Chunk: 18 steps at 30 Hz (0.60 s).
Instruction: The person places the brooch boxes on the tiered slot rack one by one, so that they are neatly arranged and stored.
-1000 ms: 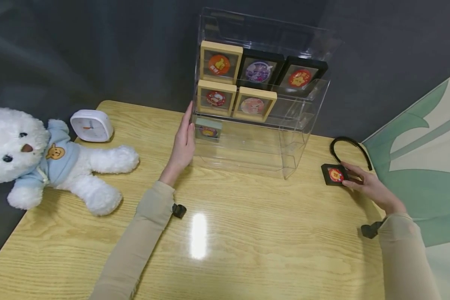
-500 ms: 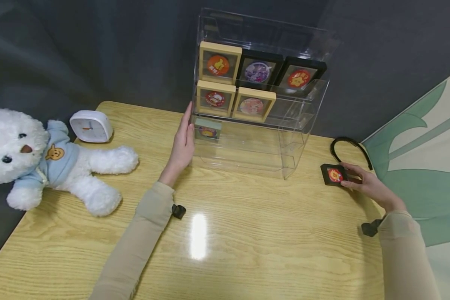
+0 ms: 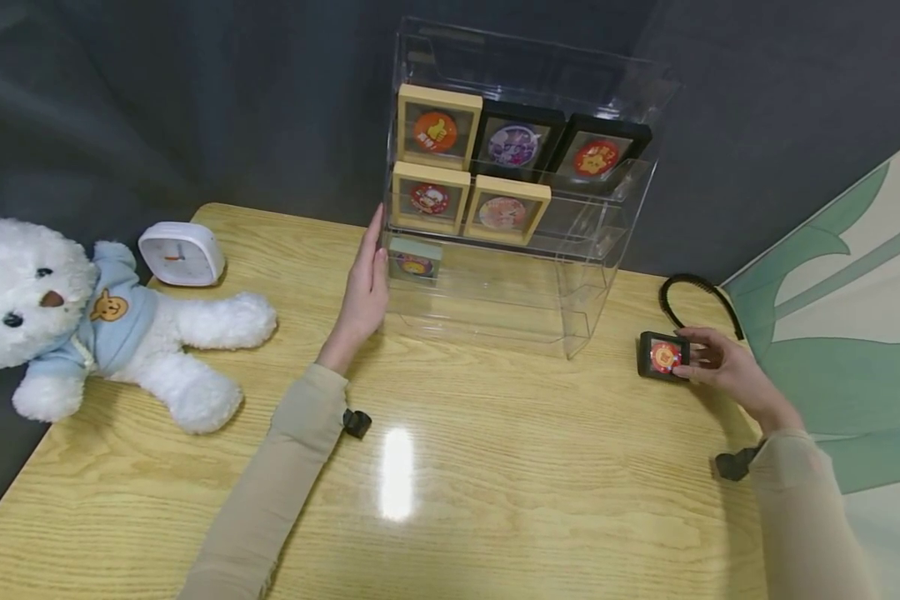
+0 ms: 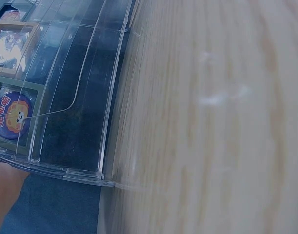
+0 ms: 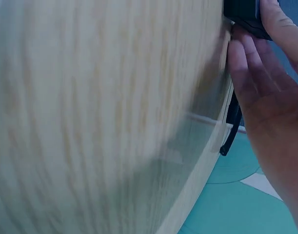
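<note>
My right hand [image 3: 727, 372] pinches a small black frame [image 3: 663, 357] with a round red badge, thumb on its front and fingers behind. In the right wrist view only the corner of the black frame [image 5: 244, 17] shows. My left hand [image 3: 365, 287] lies with straight fingers along the left side of a clear acrylic display stand [image 3: 495, 312]. On its top tier stand a light wood frame [image 3: 440, 125] and two black frames [image 3: 521, 137]. Two more wood frames [image 3: 430, 198] fill part of the middle tier. A pale green frame [image 3: 415, 262] stands at the bottom left.
A black toothed headband [image 3: 701, 287] lies at the table's back right, behind my right hand. On the left are a white plush bear [image 3: 142, 325] in a blue top and a white clock [image 3: 182, 253]. A green and white patterned panel [image 3: 855, 333] borders the right side.
My right hand has drawn the black frame slightly left and toward me, tipping it up so its front faces me more. The left hand stays against the stand.
</note>
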{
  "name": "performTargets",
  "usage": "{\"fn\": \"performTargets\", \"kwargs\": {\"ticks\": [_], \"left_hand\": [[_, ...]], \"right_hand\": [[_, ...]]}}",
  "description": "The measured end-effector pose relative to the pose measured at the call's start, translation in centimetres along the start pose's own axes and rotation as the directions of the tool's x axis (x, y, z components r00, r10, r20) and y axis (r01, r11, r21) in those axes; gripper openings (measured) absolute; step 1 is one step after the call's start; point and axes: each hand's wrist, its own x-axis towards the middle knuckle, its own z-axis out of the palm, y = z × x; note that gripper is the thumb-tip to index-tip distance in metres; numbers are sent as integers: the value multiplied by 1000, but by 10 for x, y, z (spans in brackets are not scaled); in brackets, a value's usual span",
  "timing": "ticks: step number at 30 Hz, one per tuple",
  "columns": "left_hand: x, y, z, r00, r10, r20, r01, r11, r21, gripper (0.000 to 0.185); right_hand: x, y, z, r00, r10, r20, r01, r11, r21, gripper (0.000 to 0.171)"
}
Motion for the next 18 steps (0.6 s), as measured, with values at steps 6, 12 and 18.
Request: {"fn": "performTargets", "kwargs": {"ticks": [6, 12, 18], "left_hand": [[1, 3, 2, 1000, -28, -4, 28, 1000, -11, 56], [-1, 25, 0, 998, -58, 4, 58, 998, -28, 54], [-4, 39, -1, 998, -57, 7, 57, 998, -27, 55]], "right_hand": [[-6, -2, 8, 999, 11, -49, -6, 996, 87, 60], [-10, -1, 17, 994, -37, -101, 54, 984, 168, 56], [-12, -11, 24, 990, -9, -138, 28, 990, 138, 52]]}}
